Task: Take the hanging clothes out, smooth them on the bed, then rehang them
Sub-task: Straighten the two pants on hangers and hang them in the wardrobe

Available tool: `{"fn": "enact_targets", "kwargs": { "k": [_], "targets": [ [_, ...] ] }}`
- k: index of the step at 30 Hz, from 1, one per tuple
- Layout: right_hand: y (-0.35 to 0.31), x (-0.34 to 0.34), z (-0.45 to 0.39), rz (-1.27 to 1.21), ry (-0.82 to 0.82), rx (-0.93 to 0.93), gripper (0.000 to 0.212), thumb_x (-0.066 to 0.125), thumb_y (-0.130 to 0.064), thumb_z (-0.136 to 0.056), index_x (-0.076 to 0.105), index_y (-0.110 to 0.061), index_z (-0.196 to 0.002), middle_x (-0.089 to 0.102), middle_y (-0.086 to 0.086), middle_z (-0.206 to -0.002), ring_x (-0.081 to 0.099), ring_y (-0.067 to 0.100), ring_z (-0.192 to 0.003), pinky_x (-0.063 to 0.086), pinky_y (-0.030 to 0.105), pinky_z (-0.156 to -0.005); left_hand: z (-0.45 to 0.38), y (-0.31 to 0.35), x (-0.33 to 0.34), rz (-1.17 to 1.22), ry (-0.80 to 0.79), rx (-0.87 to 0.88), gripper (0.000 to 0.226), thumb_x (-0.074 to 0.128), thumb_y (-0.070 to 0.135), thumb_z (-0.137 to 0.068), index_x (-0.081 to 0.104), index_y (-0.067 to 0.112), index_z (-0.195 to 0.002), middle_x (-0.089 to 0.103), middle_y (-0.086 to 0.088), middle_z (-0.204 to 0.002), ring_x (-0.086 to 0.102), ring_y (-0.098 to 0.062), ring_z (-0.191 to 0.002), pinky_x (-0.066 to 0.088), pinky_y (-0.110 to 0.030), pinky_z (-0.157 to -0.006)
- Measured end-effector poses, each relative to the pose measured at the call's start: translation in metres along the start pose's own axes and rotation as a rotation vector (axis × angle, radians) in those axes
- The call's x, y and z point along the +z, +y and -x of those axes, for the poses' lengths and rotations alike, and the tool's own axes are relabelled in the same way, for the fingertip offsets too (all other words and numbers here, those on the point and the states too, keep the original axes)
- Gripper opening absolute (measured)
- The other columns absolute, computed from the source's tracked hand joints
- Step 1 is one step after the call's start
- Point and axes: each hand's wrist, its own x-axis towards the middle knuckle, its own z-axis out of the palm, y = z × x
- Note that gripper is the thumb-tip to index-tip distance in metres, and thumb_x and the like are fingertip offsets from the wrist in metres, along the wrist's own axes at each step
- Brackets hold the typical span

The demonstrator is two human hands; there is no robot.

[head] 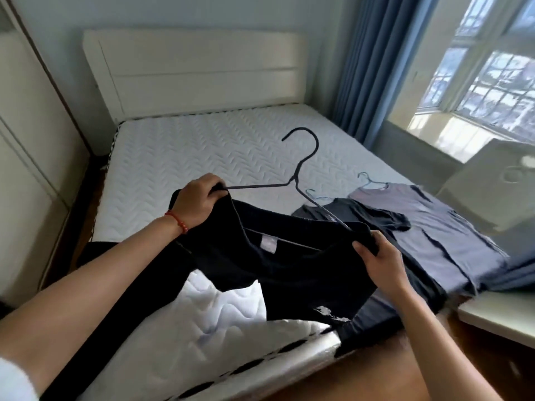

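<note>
Right now both hands hold a black shirt [292, 267] up over the near edge of the bed [202, 146], low in the centre of the view. At about nine o'clock from the shirt's neckline, the left hand [197, 202], a red bracelet [177, 222] on its wrist, is clenched around one shoulder of the shirt together with the end of a black hanger [295, 180]. At about three o'clock, the right hand [379, 256] pinches the other shoulder, where the hanger's far arm slips under the fabric. The hanger's hook rises toward twelve o'clock, clear of the cloth. Toward two o'clock, a dark grey shirt [362, 211] and a lilac-grey shirt [434, 227] lie flat on the mattress, each on a pale hanger, overlapping slightly.
</note>
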Motion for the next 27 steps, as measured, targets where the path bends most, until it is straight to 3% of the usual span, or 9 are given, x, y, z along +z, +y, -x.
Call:
{"fn": "enact_targets", "kwargs": {
  "k": [5, 9, 13, 15, 17, 20, 22, 24, 27],
  "targets": [
    [-0.015, -0.076, 0.011, 0.267, 0.185, -0.159, 0.026, 0.062, -0.034, -0.086, 0.058, -0.01, -0.094, 0.06, 0.006, -0.088, 0.055, 0.023, -0.083, 0.033, 0.027, -0.07, 0.01, 0.079, 0.001, 0.034, 0.107, 0.075, 0.011, 0.061, 0.0, -0.082, 0.063, -0.007, -0.091, 0.065, -0.025, -0.091, 0.062, -0.034, -0.087, 0.035, -0.016, -0.074],
    [-0.017, -0.116, 0.016, 0.378, 0.299, -0.253, 0.024, 0.061, -0.031, -0.086, 0.06, -0.007, -0.092, 0.066, 0.016, -0.095, 0.061, 0.035, -0.091, 0.042, 0.037, -0.073, 0.022, 0.12, 0.005, 0.066, 0.158, 0.092, 0.011, 0.062, 0.0, -0.081, 0.063, -0.007, -0.09, 0.066, -0.024, -0.089, 0.062, -0.032, -0.086, 0.034, -0.013, -0.073],
    [-0.018, -0.151, 0.034, 0.219, 0.447, -0.302, 0.015, 0.064, -0.013, -0.082, 0.067, -0.006, -0.095, 0.071, 0.015, -0.093, 0.065, 0.032, -0.089, 0.038, 0.027, -0.074, 0.031, 0.147, 0.011, 0.084, 0.13, 0.155, 0.012, 0.065, 0.002, -0.08, 0.064, -0.004, -0.089, 0.066, -0.019, -0.087, 0.058, -0.016, -0.083, 0.034, -0.006, -0.075],
    [-0.019, -0.165, 0.043, 0.172, 0.494, -0.314, 0.018, 0.062, -0.013, -0.079, 0.068, -0.004, -0.093, 0.071, 0.015, -0.09, 0.065, 0.03, -0.087, 0.033, 0.018, -0.07, 0.035, 0.155, 0.012, 0.109, 0.111, 0.173, 0.016, 0.064, 0.01, -0.079, 0.065, -0.002, -0.09, 0.064, -0.003, -0.083, 0.053, -0.01, -0.083, 0.032, 0.003, -0.078],
    [-0.022, -0.177, 0.051, 0.161, 0.487, -0.33, 0.023, 0.06, -0.016, -0.075, 0.069, -0.003, -0.092, 0.071, 0.014, -0.089, 0.063, 0.023, -0.085, 0.032, 0.011, -0.07, 0.042, 0.16, 0.012, 0.127, 0.103, 0.155, 0.022, 0.061, 0.019, -0.078, 0.065, 0.001, -0.09, 0.056, 0.011, -0.08, 0.052, -0.008, -0.084, 0.031, 0.004, -0.079],
    [-0.027, -0.19, 0.056, 0.173, 0.447, -0.349, 0.025, 0.06, -0.017, -0.075, 0.069, -0.003, -0.093, 0.071, 0.013, -0.09, 0.055, 0.006, -0.082, 0.03, -0.006, -0.073, 0.057, 0.157, 0.014, 0.159, 0.115, 0.084, 0.015, 0.066, 0.015, -0.079, 0.066, 0.004, -0.089, 0.061, 0.003, -0.082, 0.054, -0.008, -0.084, 0.036, -0.004, -0.076],
    [-0.028, -0.195, 0.053, 0.192, 0.43, -0.359, 0.024, 0.062, -0.017, -0.075, 0.07, -0.003, -0.093, 0.071, 0.013, -0.09, 0.055, 0.009, -0.085, 0.028, -0.008, -0.074, 0.067, 0.152, 0.014, 0.213, 0.112, -0.019, 0.011, 0.069, 0.014, -0.078, 0.062, 0.022, -0.08, 0.063, 0.016, -0.073, 0.057, -0.001, -0.078, 0.037, -0.004, -0.071],
    [-0.024, -0.196, 0.044, 0.21, 0.387, -0.326, 0.021, 0.068, -0.018, -0.076, 0.07, -0.005, -0.093, 0.071, 0.012, -0.09, 0.061, 0.018, -0.087, 0.033, 0.002, -0.071, 0.074, 0.147, 0.016, 0.218, 0.091, -0.095, 0.027, 0.071, 0.016, -0.077, 0.053, 0.037, -0.072, 0.063, 0.017, -0.066, 0.056, 0.012, -0.072, 0.036, -0.002, -0.067],
    [-0.009, -0.182, 0.024, 0.253, 0.27, -0.176, 0.019, 0.072, -0.023, -0.077, 0.07, -0.012, -0.092, 0.072, 0.01, -0.09, 0.064, 0.025, -0.089, 0.036, 0.023, -0.071, 0.08, 0.134, 0.025, 0.199, 0.049, -0.224, 0.011, 0.071, 0.016, -0.077, 0.062, 0.019, -0.074, 0.064, -0.004, -0.068, 0.056, -0.003, -0.066, 0.035, -0.002, -0.064]
  ]
}}
